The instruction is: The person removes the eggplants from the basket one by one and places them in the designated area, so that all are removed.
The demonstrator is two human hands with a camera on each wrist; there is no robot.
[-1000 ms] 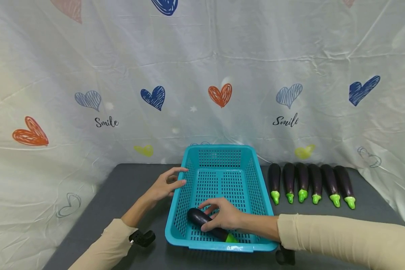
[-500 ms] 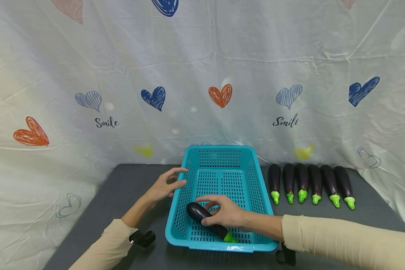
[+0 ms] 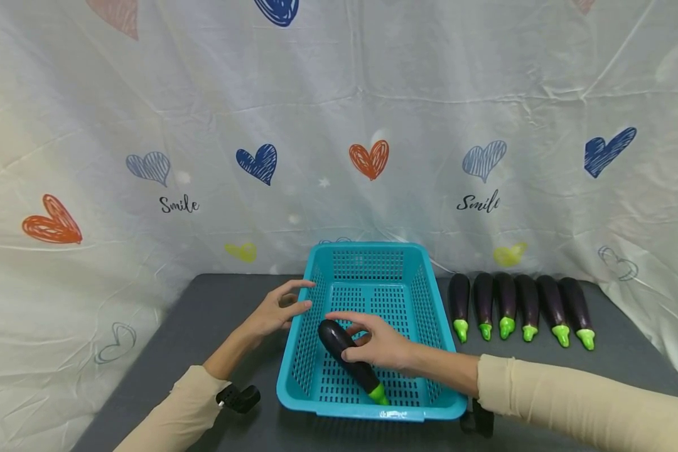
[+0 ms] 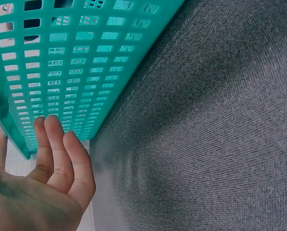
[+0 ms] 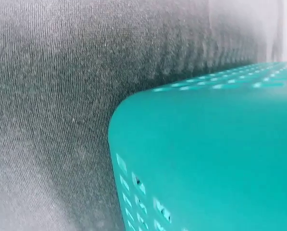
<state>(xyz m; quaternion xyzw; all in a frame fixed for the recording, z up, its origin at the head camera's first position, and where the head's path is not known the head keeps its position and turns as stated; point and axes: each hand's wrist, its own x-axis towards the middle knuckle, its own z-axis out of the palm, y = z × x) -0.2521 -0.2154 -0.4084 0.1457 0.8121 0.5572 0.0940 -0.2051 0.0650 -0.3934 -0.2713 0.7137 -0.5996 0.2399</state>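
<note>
A dark purple eggplant (image 3: 339,345) with a green stem end lies slanted inside the turquoise plastic basket (image 3: 301,370), its stem toward the front rim. My right hand (image 3: 381,344) reaches over the basket's right side and holds the eggplant between thumb and fingers. At the basket's left rim is my left hand (image 3: 272,312), thumb and index finger over the rim, the other fingers along the outside. The left wrist view shows several fingers of that left hand (image 4: 61,168) slightly bent by the perforated outer wall. My right hand is hidden in the right wrist view, behind the basket corner (image 5: 191,144).
Several more eggplants (image 3: 505,301) lie side by side in a row right of the basket, stems toward the front. Dark grey cloth (image 3: 226,339) covers the table. A pale curtain (image 3: 316,113) printed with hearts hangs behind it.
My right hand has shifted the eggplant's rounded end toward the back of the basket, turning it to point more lengthwise. My left hand stays at the left rim.
</note>
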